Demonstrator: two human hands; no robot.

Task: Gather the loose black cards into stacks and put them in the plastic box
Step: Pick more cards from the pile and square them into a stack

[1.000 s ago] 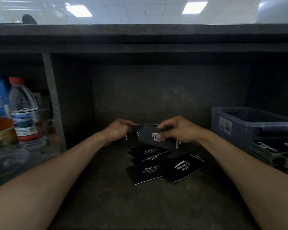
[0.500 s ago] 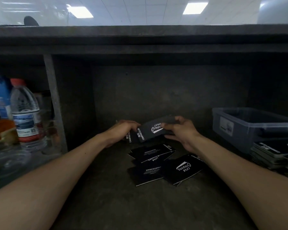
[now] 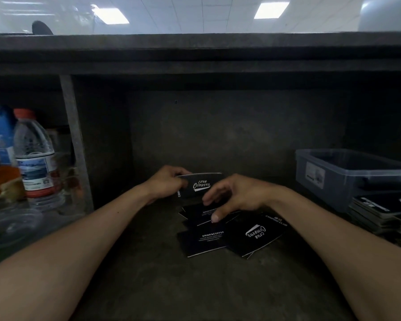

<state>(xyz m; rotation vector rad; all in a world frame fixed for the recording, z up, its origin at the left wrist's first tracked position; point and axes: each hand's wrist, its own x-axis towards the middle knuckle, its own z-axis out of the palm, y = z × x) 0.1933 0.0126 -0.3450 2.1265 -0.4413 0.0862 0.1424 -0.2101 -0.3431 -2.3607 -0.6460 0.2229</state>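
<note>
The left hand (image 3: 164, 184) grips a small stack of black cards (image 3: 203, 185) by its left end, with the fingers curled round the edge. It holds the stack upright above the far middle of the dark shelf (image 3: 148, 274), printed face toward the camera. Just right of it the right hand (image 3: 240, 195) hangs with its fingers apart and loosely bent, holding nothing. Its thumb tip sits over the topmost of the loose cards (image 3: 255, 235) — whether it touches cannot be told. These cards lie fanned and overlapping on the shelf, just nearer than both hands (some show a logo, others small text). The plastic box (image 3: 347, 181), translucent grey, stands at the far right, well apart from the hands. More piled cards (image 3: 377, 210) lie just in front of it. On the far left stands a water bottle (image 3: 34, 156) — red cap, upright.
</note>
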